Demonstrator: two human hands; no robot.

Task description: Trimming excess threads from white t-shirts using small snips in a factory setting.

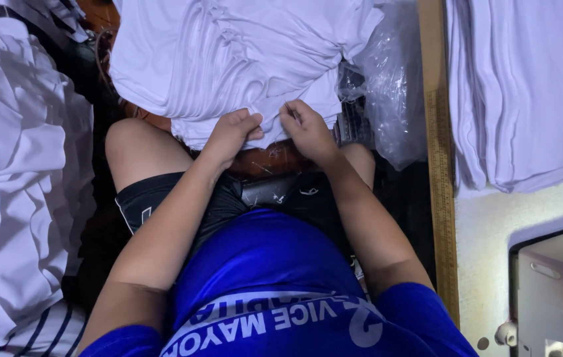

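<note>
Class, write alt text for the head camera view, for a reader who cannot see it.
Seen from above, a seated person's left hand and right hand pinch the edge of a stack of white garments in front of their knees. More white fabric is heaped at the left, folded white cloth lies on a table at the right.

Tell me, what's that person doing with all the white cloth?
A seated person is pinching the edge of a stack of white cloth in front of their knees. The left hand and right hand both grip its lower edge, close together. More white cloth lies on the table at the right, beside a sewing machine, and a clear plastic bag sits nearby.
</note>
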